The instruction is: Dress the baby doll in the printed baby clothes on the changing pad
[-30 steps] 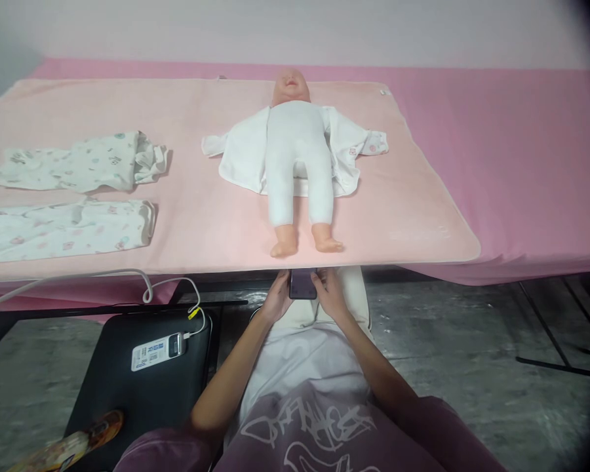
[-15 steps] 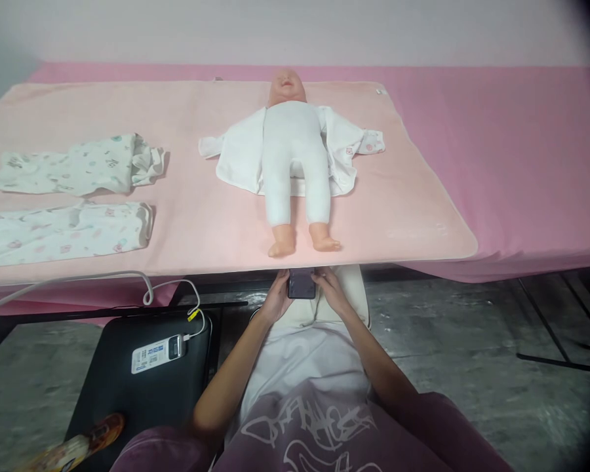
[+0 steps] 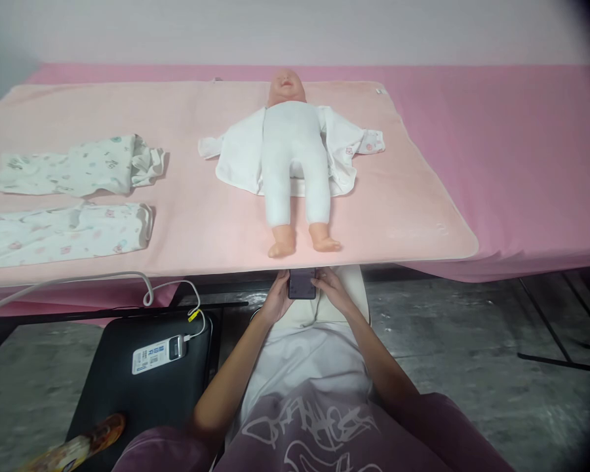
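Note:
Low over my lap, just under the table edge, a dark phone (image 3: 302,286) is held between my two hands. My left hand (image 3: 276,298) grips its left side, and my right hand (image 3: 333,288) has its fingers at the right side. Beyond them on the table lies a baby doll (image 3: 295,137) on its back, feet toward me, with a white body and bare feet. An unfastened white baby shirt (image 3: 240,152) is spread beneath the doll, its sleeves out to both sides.
Two folded printed baby garments, one upper (image 3: 73,167) and one lower (image 3: 69,233), lie left on the pink mat (image 3: 191,223). Below, a black stool (image 3: 108,367) carries a white power bank (image 3: 158,354) with a cable (image 3: 128,274). A bottle (image 3: 83,446) is at lower left.
My right thumb has shifted slightly on the phone. The doll, the clothes and the rest stay where they were.

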`<move>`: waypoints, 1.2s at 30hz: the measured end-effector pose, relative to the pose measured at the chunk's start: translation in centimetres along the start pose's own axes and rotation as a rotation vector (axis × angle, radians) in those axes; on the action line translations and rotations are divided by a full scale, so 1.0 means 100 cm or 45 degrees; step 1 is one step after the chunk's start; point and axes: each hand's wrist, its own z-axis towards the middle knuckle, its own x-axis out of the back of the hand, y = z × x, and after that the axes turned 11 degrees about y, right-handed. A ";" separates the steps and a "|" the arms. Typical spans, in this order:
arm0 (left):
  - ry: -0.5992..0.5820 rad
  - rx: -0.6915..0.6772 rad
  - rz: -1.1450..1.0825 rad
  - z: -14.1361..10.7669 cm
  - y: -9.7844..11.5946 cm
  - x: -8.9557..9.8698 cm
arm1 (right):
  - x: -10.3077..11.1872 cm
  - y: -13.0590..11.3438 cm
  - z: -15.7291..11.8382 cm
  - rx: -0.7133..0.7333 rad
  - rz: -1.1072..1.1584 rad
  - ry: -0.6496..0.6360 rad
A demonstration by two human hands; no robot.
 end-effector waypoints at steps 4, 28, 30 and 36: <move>-0.015 -0.006 -0.006 0.000 0.000 0.000 | 0.003 0.001 0.001 -0.016 0.000 -0.033; -0.023 -0.012 -0.020 0.000 -0.002 0.001 | 0.010 0.011 0.002 0.013 0.048 -0.134; -0.024 -0.017 -0.020 -0.002 -0.001 0.000 | 0.010 0.010 0.002 0.035 0.041 -0.146; -0.051 -0.030 -0.004 -0.005 0.002 -0.003 | 0.008 0.007 0.003 0.063 0.028 -0.145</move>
